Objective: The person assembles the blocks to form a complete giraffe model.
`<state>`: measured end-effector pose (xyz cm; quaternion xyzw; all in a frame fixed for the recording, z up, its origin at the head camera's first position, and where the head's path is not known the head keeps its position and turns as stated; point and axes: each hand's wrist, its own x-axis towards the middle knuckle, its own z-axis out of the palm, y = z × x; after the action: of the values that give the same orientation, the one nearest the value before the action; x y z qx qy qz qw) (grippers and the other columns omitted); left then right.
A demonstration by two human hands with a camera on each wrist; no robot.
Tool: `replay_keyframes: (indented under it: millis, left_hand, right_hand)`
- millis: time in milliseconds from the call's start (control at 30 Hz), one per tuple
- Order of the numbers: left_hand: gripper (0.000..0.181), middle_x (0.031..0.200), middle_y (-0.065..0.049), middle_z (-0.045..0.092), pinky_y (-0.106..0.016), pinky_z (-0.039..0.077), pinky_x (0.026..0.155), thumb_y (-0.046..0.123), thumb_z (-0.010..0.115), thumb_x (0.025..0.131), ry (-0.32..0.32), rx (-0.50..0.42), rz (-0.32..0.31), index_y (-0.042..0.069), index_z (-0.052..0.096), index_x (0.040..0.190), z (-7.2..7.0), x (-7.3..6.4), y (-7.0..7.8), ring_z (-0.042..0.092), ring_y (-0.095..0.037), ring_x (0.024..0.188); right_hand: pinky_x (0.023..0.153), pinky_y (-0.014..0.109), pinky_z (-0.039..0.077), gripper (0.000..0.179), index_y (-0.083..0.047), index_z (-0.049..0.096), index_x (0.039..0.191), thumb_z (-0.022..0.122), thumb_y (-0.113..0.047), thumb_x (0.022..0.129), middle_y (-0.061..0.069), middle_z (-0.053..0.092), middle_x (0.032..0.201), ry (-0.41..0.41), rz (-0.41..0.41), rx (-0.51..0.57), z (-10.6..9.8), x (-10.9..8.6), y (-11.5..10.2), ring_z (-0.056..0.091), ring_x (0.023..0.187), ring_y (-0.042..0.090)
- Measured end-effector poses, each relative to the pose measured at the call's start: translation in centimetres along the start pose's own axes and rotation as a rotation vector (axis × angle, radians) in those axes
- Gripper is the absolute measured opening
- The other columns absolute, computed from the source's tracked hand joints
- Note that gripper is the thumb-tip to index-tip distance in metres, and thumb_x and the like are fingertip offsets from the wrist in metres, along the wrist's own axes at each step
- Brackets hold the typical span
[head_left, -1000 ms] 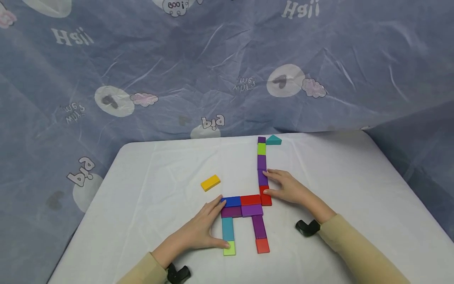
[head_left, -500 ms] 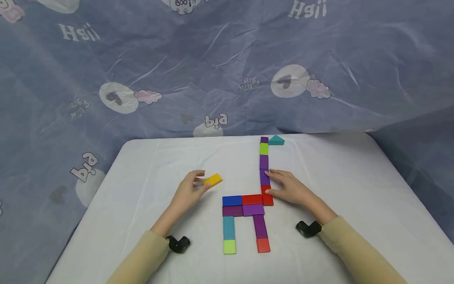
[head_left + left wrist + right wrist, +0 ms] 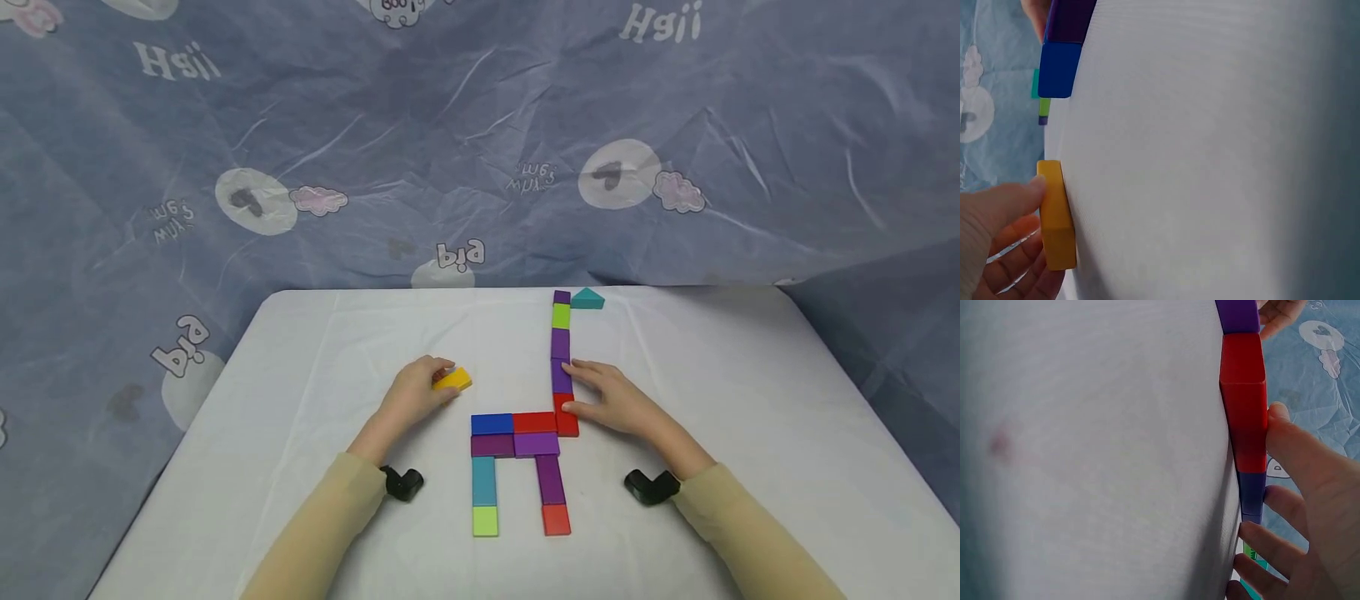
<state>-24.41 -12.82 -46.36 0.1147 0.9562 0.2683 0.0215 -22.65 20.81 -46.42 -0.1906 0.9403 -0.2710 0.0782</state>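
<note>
On the table's left half, my left hand [image 3: 414, 390] pinches a yellow block [image 3: 454, 380] between thumb and fingers. The left wrist view shows the thumb on one face of that block [image 3: 1057, 215], fingers behind it. My right hand [image 3: 617, 400] rests by the tall column, its thumb touching the red block [image 3: 567, 423] and its fingertips at the purple block [image 3: 560, 379]. Joined to the column's foot are a blue block [image 3: 492, 424] and a second red block [image 3: 534, 422], with two purple blocks below them. Two legs of blocks extend toward me.
A teal triangular block [image 3: 588, 299] lies beside the column's far end, near the table's back edge. The left leg has a light-blue block [image 3: 483, 481] and a lime block [image 3: 485, 522]. A patterned blue cloth [image 3: 420, 150] hangs behind the white table [image 3: 337, 333].
My left hand has left the blue, light-blue and lime blocks, moved up and left, and taken hold of the yellow block. The right hand stays at the column.
</note>
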Motion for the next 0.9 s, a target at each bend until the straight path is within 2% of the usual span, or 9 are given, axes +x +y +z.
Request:
replay_keyframes:
  millis: [167, 267, 367, 600, 900]
  left_hand:
    - [0.040, 0.096, -0.002, 0.067, -0.033, 0.054, 0.084, 0.026, 0.079, 0.083, -0.078, 0.073, 0.026, 0.009, 0.070, 0.118, -0.5, -1.7, 0.2, 0.057, -0.015, 0.084]
    - [0.035, 0.095, 0.000, 0.067, -0.032, 0.053, 0.082, 0.026, 0.080, 0.082, -0.127, 0.072, 0.042, 0.009, 0.073, 0.112, -0.7, -3.0, 0.3, 0.056, -0.013, 0.082]
    - [0.031, 0.091, 0.003, 0.065, -0.030, 0.051, 0.078, 0.026, 0.081, 0.081, -0.150, 0.061, 0.056, 0.010, 0.073, 0.107, -0.7, -4.1, 0.5, 0.054, -0.012, 0.079]
    - [0.027, 0.084, 0.005, 0.059, -0.027, 0.048, 0.072, 0.023, 0.081, 0.080, -0.144, 0.050, 0.071, 0.010, 0.070, 0.101, -0.6, -5.5, 1.2, 0.051, -0.010, 0.075]
    - [0.027, 0.085, 0.004, 0.060, -0.027, 0.050, 0.072, 0.021, 0.082, 0.079, -0.121, 0.048, 0.092, 0.010, 0.069, 0.100, -0.5, -6.0, 1.4, 0.053, -0.010, 0.076]
  right_hand:
    - [0.107, 0.065, 0.038, 0.072, -0.010, 0.045, 0.148, 0.071, -0.039, 0.088, 0.022, 0.040, 0.152, -0.009, -0.002, -0.004, 0.1, 0.1, 0.0, 0.034, 0.139, 0.045]
    - [0.108, 0.064, 0.038, 0.071, -0.010, 0.044, 0.149, 0.071, -0.037, 0.089, 0.022, 0.039, 0.153, -0.010, -0.001, -0.007, 0.1, 0.1, 0.1, 0.034, 0.139, 0.045]
    - [0.108, 0.064, 0.038, 0.071, -0.009, 0.044, 0.148, 0.072, -0.036, 0.089, 0.023, 0.039, 0.153, -0.005, -0.006, -0.011, 0.0, 0.1, 0.1, 0.034, 0.139, 0.045]
    - [0.108, 0.066, 0.036, 0.071, -0.009, 0.044, 0.149, 0.071, -0.035, 0.089, 0.023, 0.038, 0.153, -0.010, 0.000, -0.003, -0.3, 0.1, 0.0, 0.033, 0.139, 0.046]
    - [0.108, 0.065, 0.037, 0.072, -0.010, 0.043, 0.149, 0.071, -0.038, 0.089, 0.022, 0.038, 0.153, -0.018, 0.002, -0.009, -0.1, 0.2, 0.2, 0.033, 0.139, 0.045]
